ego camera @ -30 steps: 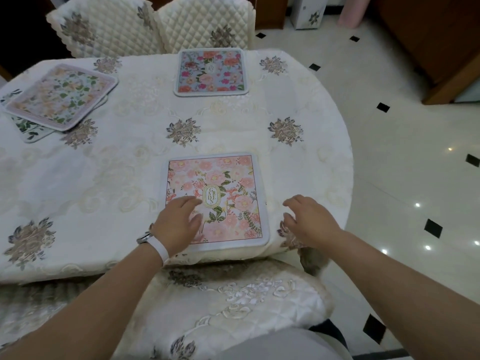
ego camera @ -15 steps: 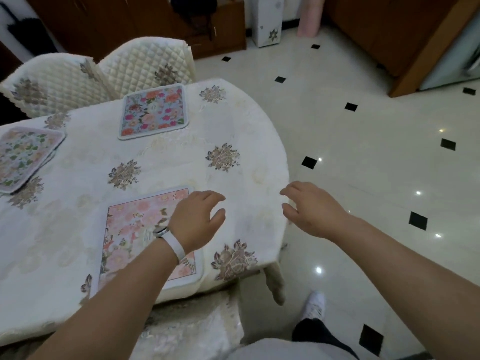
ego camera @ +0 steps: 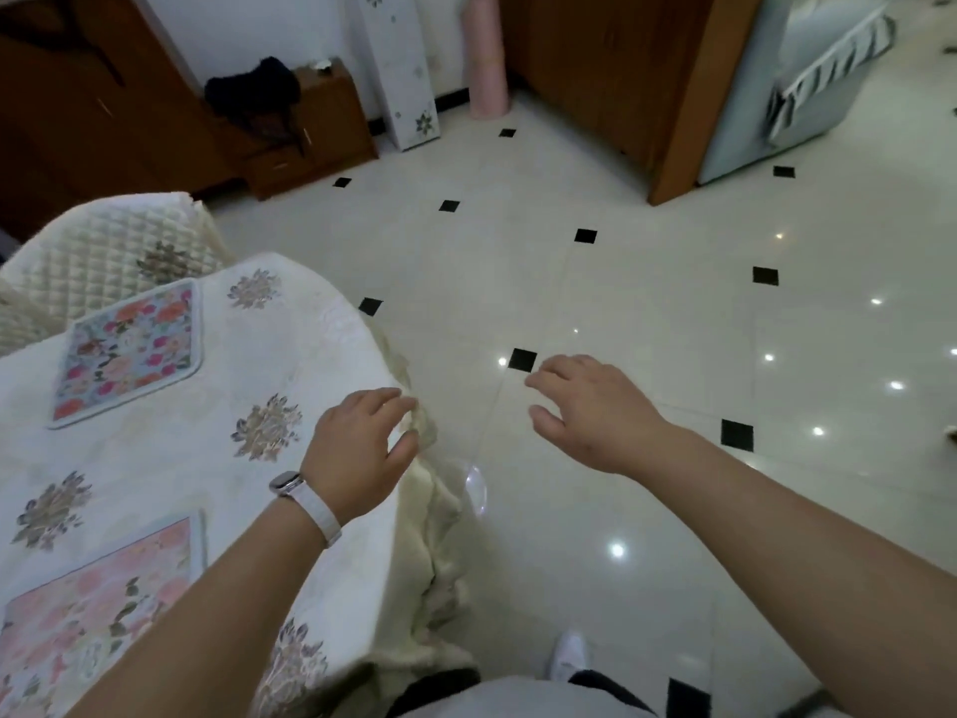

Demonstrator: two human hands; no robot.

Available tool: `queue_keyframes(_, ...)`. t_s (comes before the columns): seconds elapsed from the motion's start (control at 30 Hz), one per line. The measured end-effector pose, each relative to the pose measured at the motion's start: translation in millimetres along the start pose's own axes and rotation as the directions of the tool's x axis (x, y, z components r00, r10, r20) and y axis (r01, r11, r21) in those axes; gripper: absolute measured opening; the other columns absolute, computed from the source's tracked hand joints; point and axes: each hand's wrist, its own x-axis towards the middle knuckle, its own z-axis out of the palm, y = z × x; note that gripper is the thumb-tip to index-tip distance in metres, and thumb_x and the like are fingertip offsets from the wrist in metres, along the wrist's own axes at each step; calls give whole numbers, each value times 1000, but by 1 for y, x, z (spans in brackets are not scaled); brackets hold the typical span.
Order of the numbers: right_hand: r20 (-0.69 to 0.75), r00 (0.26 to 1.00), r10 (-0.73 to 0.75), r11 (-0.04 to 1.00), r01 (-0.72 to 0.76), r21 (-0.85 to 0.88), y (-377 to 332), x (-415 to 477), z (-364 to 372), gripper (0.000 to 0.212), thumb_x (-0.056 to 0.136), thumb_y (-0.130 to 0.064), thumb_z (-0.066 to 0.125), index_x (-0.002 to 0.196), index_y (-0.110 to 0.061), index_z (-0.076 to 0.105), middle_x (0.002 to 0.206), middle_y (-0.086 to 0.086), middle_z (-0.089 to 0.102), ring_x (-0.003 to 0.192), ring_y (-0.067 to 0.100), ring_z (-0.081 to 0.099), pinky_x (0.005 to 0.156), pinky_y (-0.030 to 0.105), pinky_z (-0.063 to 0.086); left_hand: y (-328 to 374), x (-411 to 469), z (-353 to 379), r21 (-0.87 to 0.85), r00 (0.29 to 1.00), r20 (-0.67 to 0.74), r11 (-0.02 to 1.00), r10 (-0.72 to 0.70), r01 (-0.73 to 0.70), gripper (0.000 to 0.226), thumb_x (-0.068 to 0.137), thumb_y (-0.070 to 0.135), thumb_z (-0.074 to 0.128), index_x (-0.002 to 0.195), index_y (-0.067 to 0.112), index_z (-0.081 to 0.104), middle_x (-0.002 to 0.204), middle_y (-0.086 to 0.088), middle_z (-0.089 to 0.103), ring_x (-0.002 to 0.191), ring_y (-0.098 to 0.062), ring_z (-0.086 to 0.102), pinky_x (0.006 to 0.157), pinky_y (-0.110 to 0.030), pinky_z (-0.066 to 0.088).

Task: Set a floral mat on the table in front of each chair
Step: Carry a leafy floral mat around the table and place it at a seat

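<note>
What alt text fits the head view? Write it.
Both hands are open and empty: left hand above the tablecloth edge, right hand over the tiled floor. A blue floral mat and a pink floral mat lie on the cloth.

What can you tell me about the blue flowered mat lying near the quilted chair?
The blue flowered mat is a square with rounded corners and a pale border, printed with pink, red and orange blooms on light blue. It looks thin and lies flat on the cream tablecloth, just in front of the quilted chair. Nothing rests on it.
</note>
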Motion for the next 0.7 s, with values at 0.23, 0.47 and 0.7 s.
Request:
queue_keyframes(0.23,-2,997,82,997,-82,10,52,15,-19,42,97,-37,43,134,-21,53,136,0,53,120,25,48,94,38,42,30,67,12,-73,998,-32,996,57,-59,50,85,44,38,120,19,65,125,-2,64,116,-25,56,94,-41,45)
queue_keyframes(0.47,61,991,122,993,-121,-11,93,76,-21,42,98,-36,40,135,-22,51,136,-3,52,121,22,46,98,37,39,16,148,28,-126,994,-83,988,77,-87,46,87,41,42,117,15,67,121,-6,66,112,-26,58,94,-39,44)
queue_keyframes(0.7,141,981,133,991,-131,-18,130,193,-13,41,98,-37,41,136,-23,50,136,-4,51,120,20,47,96,33,39,-37,261,54,-239,996,-80,969,39,-57,45,87,41,42,116,16,67,120,-5,66,112,-26,58,92,-44,47)
